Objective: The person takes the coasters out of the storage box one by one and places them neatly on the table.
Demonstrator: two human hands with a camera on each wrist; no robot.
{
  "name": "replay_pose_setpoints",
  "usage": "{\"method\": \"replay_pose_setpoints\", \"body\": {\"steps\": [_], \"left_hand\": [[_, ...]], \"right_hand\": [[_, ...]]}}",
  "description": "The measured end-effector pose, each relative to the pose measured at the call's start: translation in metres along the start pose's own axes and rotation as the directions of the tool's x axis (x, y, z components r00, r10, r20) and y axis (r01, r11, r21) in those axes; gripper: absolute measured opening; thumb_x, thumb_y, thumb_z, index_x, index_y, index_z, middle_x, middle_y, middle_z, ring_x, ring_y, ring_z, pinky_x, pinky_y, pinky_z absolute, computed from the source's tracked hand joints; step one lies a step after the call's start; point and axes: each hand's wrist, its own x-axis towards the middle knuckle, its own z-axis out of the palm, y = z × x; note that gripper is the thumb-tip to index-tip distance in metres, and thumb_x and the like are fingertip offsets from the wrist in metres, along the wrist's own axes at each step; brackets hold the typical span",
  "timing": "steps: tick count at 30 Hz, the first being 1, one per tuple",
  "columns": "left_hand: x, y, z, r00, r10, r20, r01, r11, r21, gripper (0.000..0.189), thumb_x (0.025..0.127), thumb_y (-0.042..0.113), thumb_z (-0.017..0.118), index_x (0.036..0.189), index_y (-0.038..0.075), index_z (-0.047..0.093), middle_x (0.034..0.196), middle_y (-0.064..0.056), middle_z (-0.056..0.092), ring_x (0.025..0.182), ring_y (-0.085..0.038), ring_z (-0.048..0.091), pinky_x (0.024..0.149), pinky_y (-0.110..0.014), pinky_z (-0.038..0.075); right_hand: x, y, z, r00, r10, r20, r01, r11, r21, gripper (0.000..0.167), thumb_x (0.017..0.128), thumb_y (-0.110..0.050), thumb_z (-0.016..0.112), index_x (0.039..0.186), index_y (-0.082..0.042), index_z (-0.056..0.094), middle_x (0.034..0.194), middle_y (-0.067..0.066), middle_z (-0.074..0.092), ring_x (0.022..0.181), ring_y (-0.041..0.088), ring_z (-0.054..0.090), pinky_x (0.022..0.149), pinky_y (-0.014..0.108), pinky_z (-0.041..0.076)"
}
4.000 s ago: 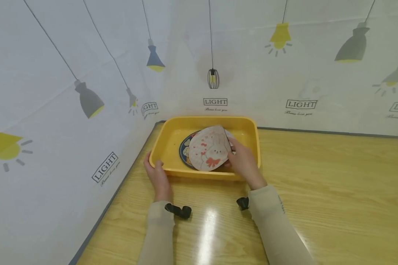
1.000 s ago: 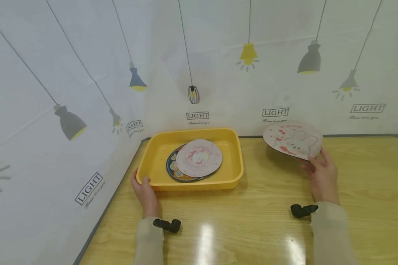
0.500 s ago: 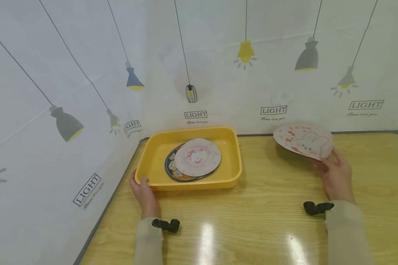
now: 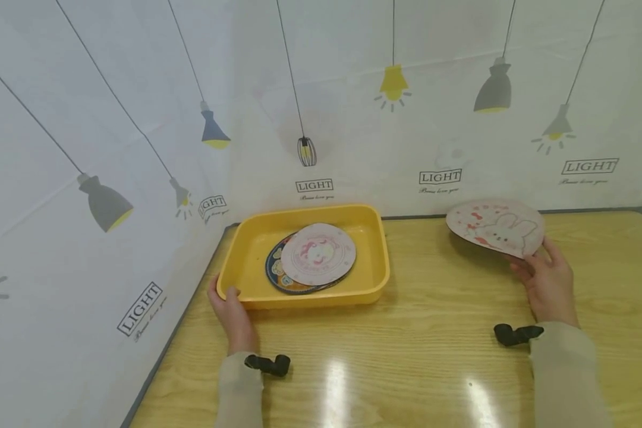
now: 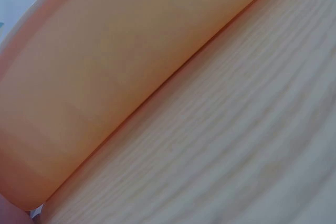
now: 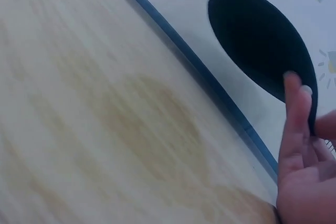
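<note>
In the head view my right hand [image 4: 552, 286] pinches the edge of a round mouse pad [image 4: 494, 224], pale pink with a bunny and red bows. The pad is held tilted above the table at the back right. Its black underside [image 6: 257, 38] shows in the right wrist view, fingers beneath it. My left hand [image 4: 233, 315] grips the front left corner of a yellow plastic tray [image 4: 364, 295], thumb over the rim. Inside the tray a pink round pad [image 4: 318, 254] with a printed figure partly covers a dark blue patterned round pad [image 4: 274, 268].
The wood-grain table [image 4: 406, 351] runs to a dark edging strip along the wall. A white sheet [image 4: 353, 119] printed with lamps and "LIGHT" stands behind and at the left. Black wrist cameras [image 4: 270, 365] are strapped over both sleeves.
The bunny mouse pad has come out of the tray and moved right with my right hand, uncovering the pink pad. My left hand stays on the tray corner.
</note>
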Motion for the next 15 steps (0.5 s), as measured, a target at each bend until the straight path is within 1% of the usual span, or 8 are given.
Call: {"method": "replay_pose_setpoints", "body": {"steps": [2,4,6,9,12,15], "left_hand": [[0.000,0.000,-0.001,1.000,-0.001,-0.002,0.001,1.000,0.003,0.053,0.078,0.001,0.036,0.128,0.018,0.036,0.127,0.000,0.041,0.113,-0.024,0.042,0.094,-0.036,0.033],[0.000,0.000,-0.001,1.000,-0.003,-0.003,0.003,1.000,0.012,0.053,0.078,0.002,0.036,0.128,0.018,0.036,0.127,0.000,0.041,0.113,-0.023,0.042,0.094,-0.036,0.034],[0.000,0.000,-0.001,1.000,0.001,-0.003,-0.001,1.000,0.012,0.053,0.078,0.001,0.036,0.128,0.018,0.037,0.127,0.000,0.041,0.113,-0.023,0.042,0.094,-0.036,0.033],[0.000,0.000,-0.001,1.000,0.002,-0.006,-0.002,1.000,0.016,0.052,0.078,0.002,0.036,0.127,0.018,0.037,0.127,0.000,0.041,0.112,-0.022,0.042,0.094,-0.036,0.033],[0.000,0.000,0.000,1.000,-0.001,-0.006,0.002,1.000,0.015,0.052,0.078,0.002,0.036,0.127,0.019,0.037,0.126,0.001,0.041,0.112,-0.022,0.043,0.093,-0.036,0.034],[0.001,0.000,0.000,1.000,-0.006,-0.002,0.006,1.000,0.013,0.051,0.079,0.003,0.036,0.126,0.021,0.037,0.126,0.001,0.041,0.111,-0.022,0.043,0.092,-0.036,0.034]], "right_hand": [[-0.002,-0.001,0.002,0.999,-0.029,-0.042,0.030,0.999,0.022,0.054,0.085,0.010,0.047,0.134,-0.010,0.038,0.118,0.014,0.054,0.084,0.029,0.063,0.060,0.031,0.051],[-0.003,-0.003,0.004,0.993,-0.061,-0.103,0.066,0.997,0.046,0.052,0.084,0.010,0.049,0.132,-0.011,0.042,0.116,0.015,0.054,0.081,0.029,0.063,0.057,0.031,0.051],[-0.004,-0.006,0.005,0.979,-0.103,-0.174,0.117,0.991,0.071,0.051,0.083,0.011,0.051,0.129,-0.011,0.046,0.117,0.015,0.053,0.078,0.030,0.063,0.053,0.032,0.051],[-0.005,-0.008,0.006,0.956,-0.139,-0.256,0.167,0.982,0.089,0.049,0.083,0.012,0.050,0.127,-0.010,0.048,0.119,0.015,0.051,0.073,0.031,0.063,0.050,0.034,0.050],[-0.004,-0.010,0.006,0.935,-0.182,-0.305,0.218,0.972,0.088,0.046,0.082,0.012,0.050,0.124,-0.007,0.050,0.119,0.017,0.052,0.069,0.033,0.063,0.046,0.035,0.049],[-0.003,-0.012,0.005,0.924,-0.206,-0.322,0.242,0.967,0.078,0.045,0.081,0.012,0.052,0.122,-0.006,0.051,0.115,0.018,0.054,0.067,0.032,0.063,0.046,0.034,0.048]]}}
